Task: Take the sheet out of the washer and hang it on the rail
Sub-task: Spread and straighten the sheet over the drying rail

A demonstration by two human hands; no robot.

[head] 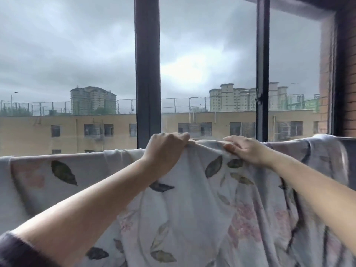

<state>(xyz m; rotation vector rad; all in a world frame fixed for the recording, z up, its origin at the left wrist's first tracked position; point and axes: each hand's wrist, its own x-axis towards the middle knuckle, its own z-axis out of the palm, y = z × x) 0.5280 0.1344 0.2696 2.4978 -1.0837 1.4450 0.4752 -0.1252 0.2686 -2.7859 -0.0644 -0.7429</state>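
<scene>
A pale sheet (192, 205) printed with dark leaves and pink flowers hangs across the whole width in front of me, its top edge folded over a rail that the cloth hides. My left hand (165, 147) grips a bunched part of the top edge near the middle. Just to its right, my right hand (242, 149) pinches the same top fold, fingers curled into the cloth. Both forearms reach up from the bottom corners. The washer is out of view.
Behind the sheet stands a large window with two dark vertical frames (148, 74) (262, 70). A brick wall (346, 78) closes the right side. Outside are a yellow building and grey sky.
</scene>
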